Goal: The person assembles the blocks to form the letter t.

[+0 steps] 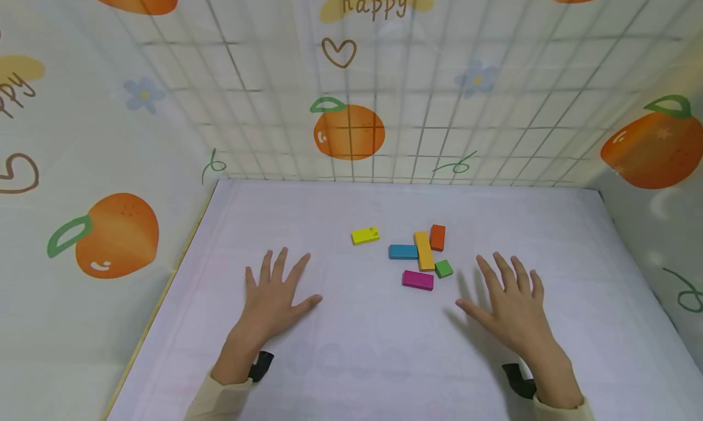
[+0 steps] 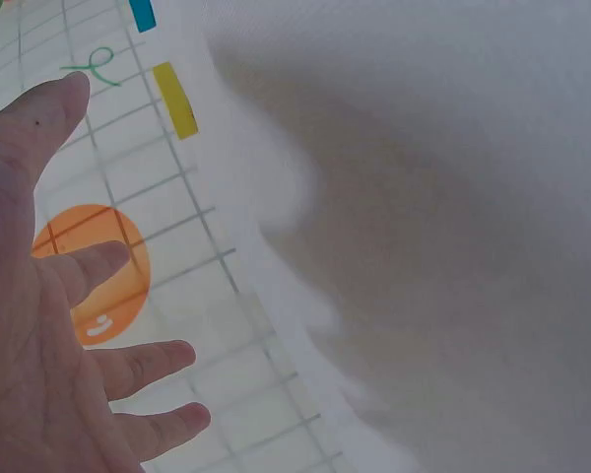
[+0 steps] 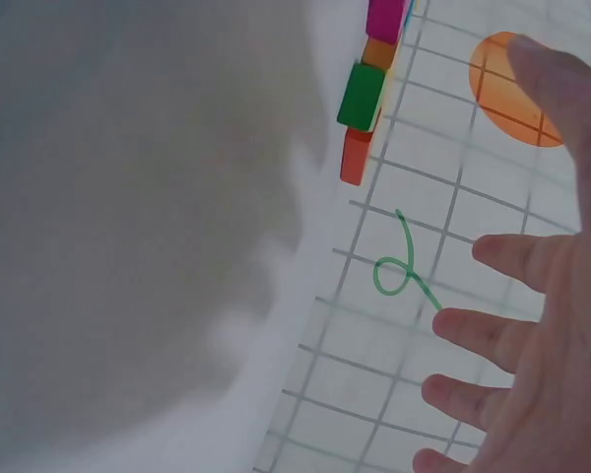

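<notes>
Held palm-down and well apart over a white worktop (image 1: 340, 348): a left hand (image 1: 273, 305) and a right hand (image 1: 513, 311), both bare, with fingers splayed wide and nothing gripped. Apparently raised, judging by the shadows beneath. Laid out between the two, closer to the right: six small coloured blocks. Grouped around a long amber block (image 1: 425, 251): a blue block (image 1: 403, 252) end-on at its left side, a red-orange block (image 1: 437, 238) at its upper right, a green block (image 1: 443, 269) by its lower right corner, a magenta block (image 1: 418, 280) just below. Lying apart to the left, nearest the left hand: a yellow block (image 1: 365, 236). Too close to call: contact or a hairline gap between amber and its neighbours.

For any clean pick-up, probably best to narrow thumb and forefinger before coming down, pinch across the long sides and lift straight up. Likely easiest to take: yellow from the left, magenta from the right, both with room around. Worth extra care: green, small and tucked in tight, with a risk of nudging amber.
</notes>
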